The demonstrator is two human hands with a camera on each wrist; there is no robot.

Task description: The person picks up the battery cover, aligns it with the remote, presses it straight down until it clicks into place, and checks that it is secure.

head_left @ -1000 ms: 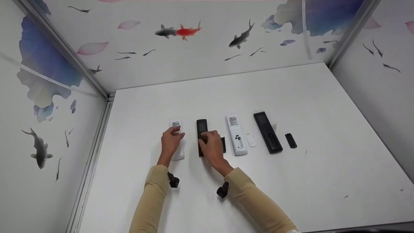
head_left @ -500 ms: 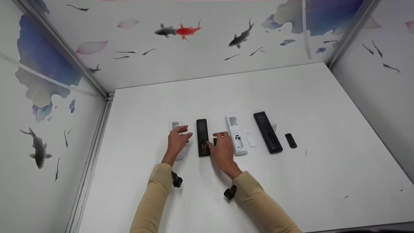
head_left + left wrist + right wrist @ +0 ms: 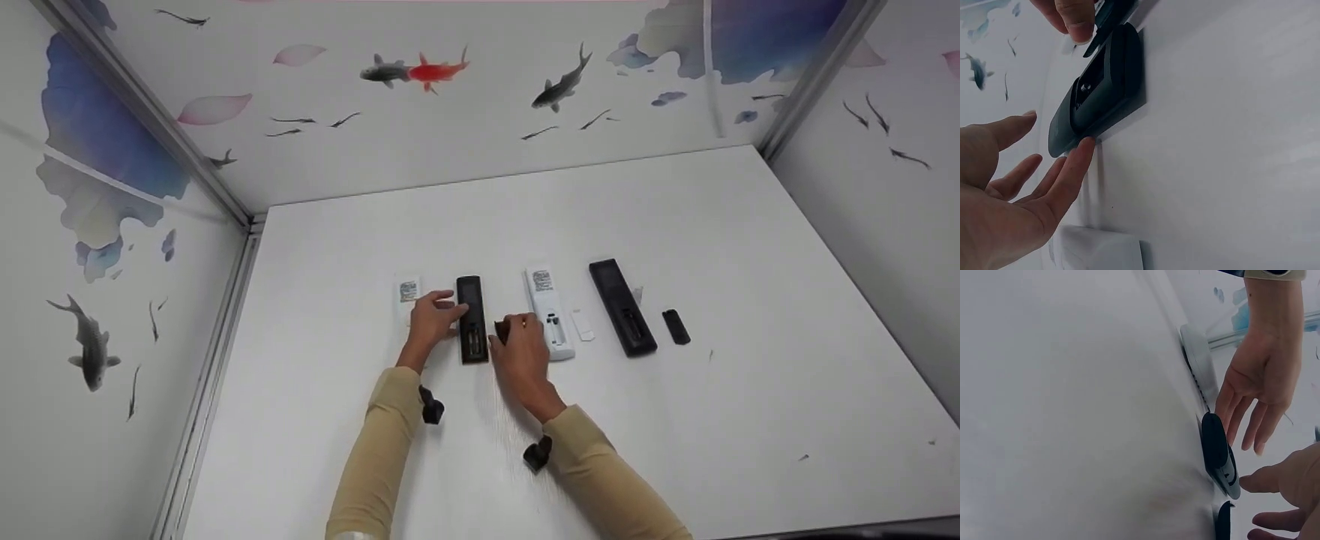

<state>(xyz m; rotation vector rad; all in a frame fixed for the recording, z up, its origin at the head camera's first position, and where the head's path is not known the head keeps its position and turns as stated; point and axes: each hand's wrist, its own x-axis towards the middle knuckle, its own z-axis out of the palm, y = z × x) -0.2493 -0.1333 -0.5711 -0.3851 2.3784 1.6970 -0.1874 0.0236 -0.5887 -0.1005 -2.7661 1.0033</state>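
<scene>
My left hand [image 3: 435,319] has relaxed, spread fingers. In the left wrist view, a fingertip lies right at the side of a black remote control [image 3: 472,322], whose battery compartment is uncovered. Over a small black battery cover [image 3: 501,331], to the right of that remote, is my right hand [image 3: 521,349]. Its thumb and fingers are apart in the right wrist view, the fingertips just above the cover [image 3: 1222,523]. The hand hides most of the cover in the head view. Behind my left hand lies a white remote control [image 3: 407,289], partly hidden.
Right of my right hand lies a white remote [image 3: 551,315] with its compartment uncovered and a white battery cover [image 3: 582,325] beside it. Farther right are a larger black remote [image 3: 622,307] and another black cover [image 3: 676,327]. Printed wall panels [image 3: 480,150] bound the white table [image 3: 675,442].
My left hand has moved right, from the white remote to the black remote's left side. My right hand has left the black remote and moved right, over the black battery cover.
</scene>
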